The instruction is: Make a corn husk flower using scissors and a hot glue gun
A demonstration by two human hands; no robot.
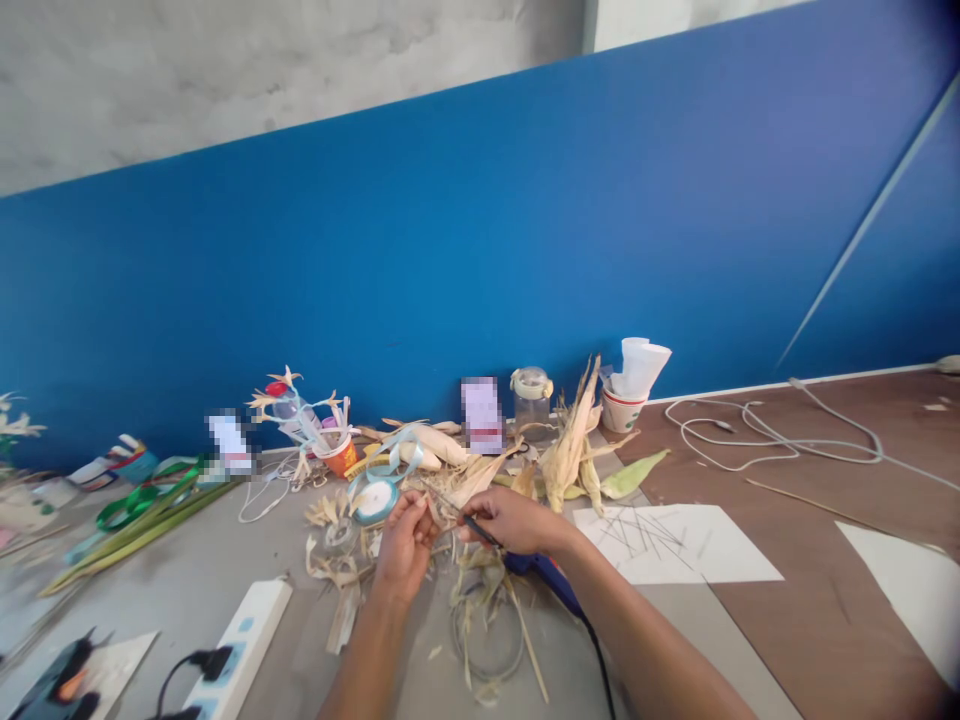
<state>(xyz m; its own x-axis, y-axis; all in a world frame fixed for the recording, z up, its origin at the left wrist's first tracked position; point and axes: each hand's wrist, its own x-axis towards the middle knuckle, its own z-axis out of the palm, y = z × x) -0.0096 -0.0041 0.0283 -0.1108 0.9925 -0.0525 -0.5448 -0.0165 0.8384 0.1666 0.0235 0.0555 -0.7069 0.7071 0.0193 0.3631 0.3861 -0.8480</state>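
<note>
My left hand (405,548) is closed in a pinch on a small pale piece of corn husk (430,508), mostly covered by the fingers. Close beside it, my right hand (512,518) grips a slim dark tool (480,530), its thin tip pointing up and left toward the pinched piece. Whether it is scissors or tweezers cannot be made out. Under my right forearm lies a blue glue gun (551,582) with a black cord. Husk scraps (480,590) litter the table below my hands. A ribbon spool (375,498) sits just beyond my left hand.
Dried husks (574,450), a lidded jar (532,400) and a paper cup (624,408) stand by the blue partition (450,250). A power strip (244,640) lies front left. On the right are white paper (720,550) bearing thin dark sticks and a white cable (780,445).
</note>
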